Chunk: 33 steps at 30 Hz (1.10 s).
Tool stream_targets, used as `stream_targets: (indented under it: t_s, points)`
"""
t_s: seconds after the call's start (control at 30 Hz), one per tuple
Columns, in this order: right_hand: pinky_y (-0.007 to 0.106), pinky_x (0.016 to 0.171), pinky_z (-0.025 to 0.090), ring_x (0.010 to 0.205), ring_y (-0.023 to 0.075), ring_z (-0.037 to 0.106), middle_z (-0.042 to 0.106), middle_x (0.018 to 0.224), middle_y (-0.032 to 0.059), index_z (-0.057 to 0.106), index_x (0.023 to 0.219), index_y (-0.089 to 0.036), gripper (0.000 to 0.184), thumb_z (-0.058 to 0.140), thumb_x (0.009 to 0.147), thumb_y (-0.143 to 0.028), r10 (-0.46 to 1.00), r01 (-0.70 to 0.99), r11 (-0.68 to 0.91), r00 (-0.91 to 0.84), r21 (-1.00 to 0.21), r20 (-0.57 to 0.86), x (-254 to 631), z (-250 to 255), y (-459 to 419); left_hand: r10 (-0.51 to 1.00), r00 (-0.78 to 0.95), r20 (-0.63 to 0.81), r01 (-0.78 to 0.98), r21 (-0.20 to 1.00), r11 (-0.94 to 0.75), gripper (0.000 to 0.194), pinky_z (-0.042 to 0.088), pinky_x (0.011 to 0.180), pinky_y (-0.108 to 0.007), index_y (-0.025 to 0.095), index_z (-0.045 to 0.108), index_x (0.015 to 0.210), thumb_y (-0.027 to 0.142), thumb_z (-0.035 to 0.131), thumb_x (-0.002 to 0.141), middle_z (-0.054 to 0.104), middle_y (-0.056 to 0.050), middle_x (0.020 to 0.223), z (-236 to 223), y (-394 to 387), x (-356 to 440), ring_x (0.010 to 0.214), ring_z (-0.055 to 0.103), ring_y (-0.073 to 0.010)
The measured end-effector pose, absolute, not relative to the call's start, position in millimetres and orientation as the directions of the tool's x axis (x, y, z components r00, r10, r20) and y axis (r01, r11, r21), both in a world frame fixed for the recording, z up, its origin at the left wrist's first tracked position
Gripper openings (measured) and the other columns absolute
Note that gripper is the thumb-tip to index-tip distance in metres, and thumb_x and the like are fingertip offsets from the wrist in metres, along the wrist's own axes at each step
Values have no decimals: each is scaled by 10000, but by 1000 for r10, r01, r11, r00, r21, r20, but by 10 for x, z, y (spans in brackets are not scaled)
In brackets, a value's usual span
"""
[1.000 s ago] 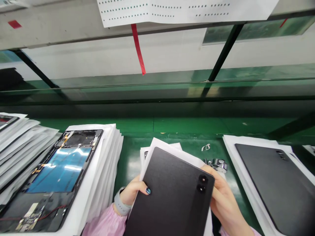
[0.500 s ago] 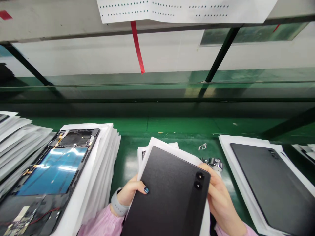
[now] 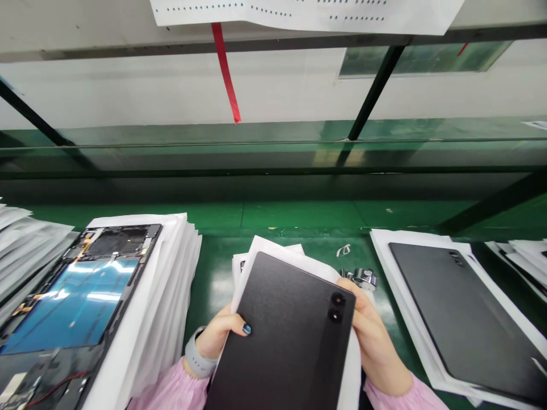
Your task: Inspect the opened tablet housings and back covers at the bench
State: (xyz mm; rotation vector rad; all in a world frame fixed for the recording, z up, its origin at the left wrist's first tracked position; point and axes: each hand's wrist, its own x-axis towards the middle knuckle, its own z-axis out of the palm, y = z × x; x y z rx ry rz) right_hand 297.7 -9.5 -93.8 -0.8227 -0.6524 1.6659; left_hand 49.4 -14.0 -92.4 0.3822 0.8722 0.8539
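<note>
Open black tablet chassis [image 3: 72, 290] on white foam sheets [image 3: 171, 285]. Left hand [image 3: 217, 336] and right hand [image 3: 374, 341] clamp the sides of a matte charcoal tablet [image 3: 277, 336], held above the green workbench [image 3: 209, 302]; right fingertips seem hidden behind it. Matching charcoal tablet [image 3: 461, 313] lies on a white sheet [image 3: 410, 319].

The tablet [image 3: 282, 341] in the hands is charcoal black with a fine speckled grain, and the paper sheets [image 3: 252, 256] behind it are white. The left hand [image 3: 217, 333] has a dark teal nail [image 3: 247, 328], a grey wristband [image 3: 197, 361] and a pale pink sleeve [image 3: 171, 390]. The right hand [image 3: 376, 341] meets the same pink. On the left, an opened tablet [image 3: 72, 302] shows a shiny blue panel and gold strips. On the right, another tablet [image 3: 461, 313] is plain dark grey. The bench [image 3: 213, 296] is glossy green. Far off, a white sheet [image 3: 299, 8] carries rows of small dark dots above a red strip [image 3: 224, 68].
</note>
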Motion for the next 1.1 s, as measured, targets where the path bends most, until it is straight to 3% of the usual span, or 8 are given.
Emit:
stream_targets:
  t_s: [0.2,0.53,0.63,0.73,0.83,0.97,1.1]
  points:
    - [180,439,371,459,91,378,456,540,-75,538,648,-210,378,878,717,-360,965,-600,-260,-129,-756,-230,2950,-833,-31,776,297,-556,-489,610,624,122,452,515,-280,196,699,491,86,657,461,688,13,510,-878,-166,493,507,614,-177]
    - [217,469,337,538,105,343,478,640,-30,574,532,-182,426,854,744,-423,984,-554,-173,-58,-814,-169,2918,-786,-4,769,202,-607,-472,627,620,133,388,452,-275,214,652,421,88,684,450,620,36,433,-777,-203,521,433,529,-150]
    - [228,470,332,518,111,339,469,571,-42,623,568,-188,396,851,743,-460,982,-544,-188,-77,-817,-175,2925,-785,-28,764,163,-625,-448,643,621,148,421,447,-270,218,732,510,89,700,444,623,40,429,-756,-210,529,422,537,-151]
    - [233,493,362,514,112,385,510,561,-40,681,627,-186,346,874,711,-462,975,-550,-222,-114,-805,-191,2935,-787,-38,736,137,-663,-427,631,648,275,542,547,-324,214,811,685,123,719,442,713,12,544,-732,-222,527,518,653,-223]
    - [228,513,392,517,110,428,555,572,-41,719,674,-194,291,899,687,-421,971,-567,-240,-129,-788,-202,2938,-793,-34,718,128,-684,-399,627,669,353,569,582,-338,191,834,789,154,731,453,770,-32,635,-715,-230,525,594,704,-264]
    - [214,540,420,539,106,479,613,607,-38,752,720,-205,246,909,685,-391,970,-589,-243,-124,-771,-210,2937,-805,-31,733,78,-676,-403,651,643,251,569,565,-302,204,823,662,134,750,432,734,-15,543,-683,-227,549,513,643,-200]
    - [211,548,440,539,103,493,630,615,-33,756,717,-195,232,905,696,-371,969,-596,-246,-123,-764,-215,2946,-809,-30,723,83,-685,-445,624,642,193,544,494,-279,217,795,565,114,790,401,725,-9,518,-654,-231,578,485,630,-192]
